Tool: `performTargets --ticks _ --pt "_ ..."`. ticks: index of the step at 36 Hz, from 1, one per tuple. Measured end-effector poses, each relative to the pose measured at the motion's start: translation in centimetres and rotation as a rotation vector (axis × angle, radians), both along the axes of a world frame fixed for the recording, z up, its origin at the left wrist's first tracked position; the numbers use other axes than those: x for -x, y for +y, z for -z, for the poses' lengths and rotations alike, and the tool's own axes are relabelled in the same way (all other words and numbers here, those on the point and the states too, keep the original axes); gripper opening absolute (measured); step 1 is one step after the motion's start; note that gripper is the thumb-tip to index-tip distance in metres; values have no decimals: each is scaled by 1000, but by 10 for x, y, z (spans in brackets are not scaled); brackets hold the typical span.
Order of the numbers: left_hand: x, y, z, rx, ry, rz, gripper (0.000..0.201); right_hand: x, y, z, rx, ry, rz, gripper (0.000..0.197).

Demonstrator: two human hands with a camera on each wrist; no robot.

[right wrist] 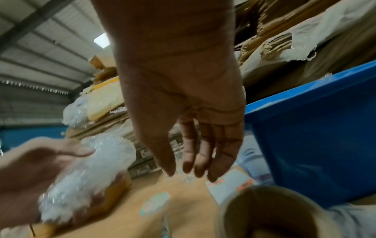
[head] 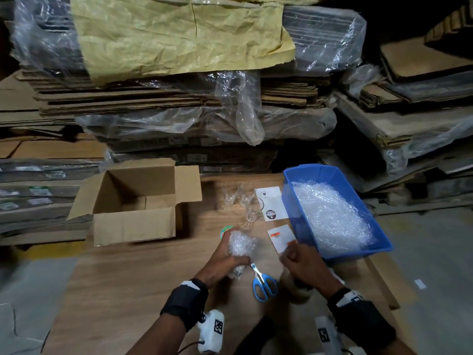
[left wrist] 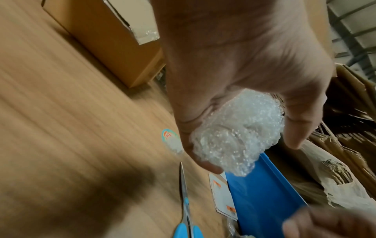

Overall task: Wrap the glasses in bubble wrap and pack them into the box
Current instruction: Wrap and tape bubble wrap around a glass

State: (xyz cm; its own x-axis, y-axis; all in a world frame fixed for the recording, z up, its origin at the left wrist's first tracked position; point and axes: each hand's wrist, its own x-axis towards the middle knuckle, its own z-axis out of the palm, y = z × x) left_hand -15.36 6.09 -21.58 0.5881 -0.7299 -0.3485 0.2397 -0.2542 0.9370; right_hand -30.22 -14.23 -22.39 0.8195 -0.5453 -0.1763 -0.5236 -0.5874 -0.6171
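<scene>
Bubble wrap, clear and crinkled, forms the bundle (head: 239, 251) that the left hand (head: 225, 260) grips above the wooden table (head: 128, 290), thumb and fingers curled round it; its long axis runs from near the person away and slightly up, tilted, with the far end rising past the fingers. What is inside cannot be made out. The right hand (head: 303, 261) hangs beside the blue bin (head: 302, 175), fingers loosely bent in the wrist view and holding nothing there. The open box (head: 133, 201) stands to the left. Three bare glasses (head: 245, 198) stand upright between box and bin, near white cards (head: 272, 203) whose print is too small to read. Scissors (head: 262, 281) lie between the hands, blades pointing away. More wrap (head: 330, 216) fills the bin.
</scene>
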Motion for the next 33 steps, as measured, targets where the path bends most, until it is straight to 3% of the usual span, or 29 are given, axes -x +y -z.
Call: performTargets --ticks 1,4,7,9,12,18,21,28,33 --pt "1 -1 2 -2 19 -16 80 7 -1 4 34 110 -21 17" --pt "6 -4 7 -7 80 -63 74 21 2 24 87 313 -37 28" --pt "7 -4 16 9 103 -81 70 29 9 48 5 217 25 23" --pt "7 -4 22 0 114 -84 68 34 2 82 -26 152 76 41" --pt "7 -5 27 -27 141 -128 58 41 -11 123 -61 49 79 50" --pt "8 -6 25 -56 170 -149 46 39 14 63 -101 -87 88 39" --pt "9 -5 22 -54 210 -145 41 41 23 35 -104 -109 116 45" --pt "15 -1 6 38 355 25 44 32 29 19 -278 -334 250 51" --pt "18 0 -7 176 441 119 40 16 38 9 -452 -435 195 67"
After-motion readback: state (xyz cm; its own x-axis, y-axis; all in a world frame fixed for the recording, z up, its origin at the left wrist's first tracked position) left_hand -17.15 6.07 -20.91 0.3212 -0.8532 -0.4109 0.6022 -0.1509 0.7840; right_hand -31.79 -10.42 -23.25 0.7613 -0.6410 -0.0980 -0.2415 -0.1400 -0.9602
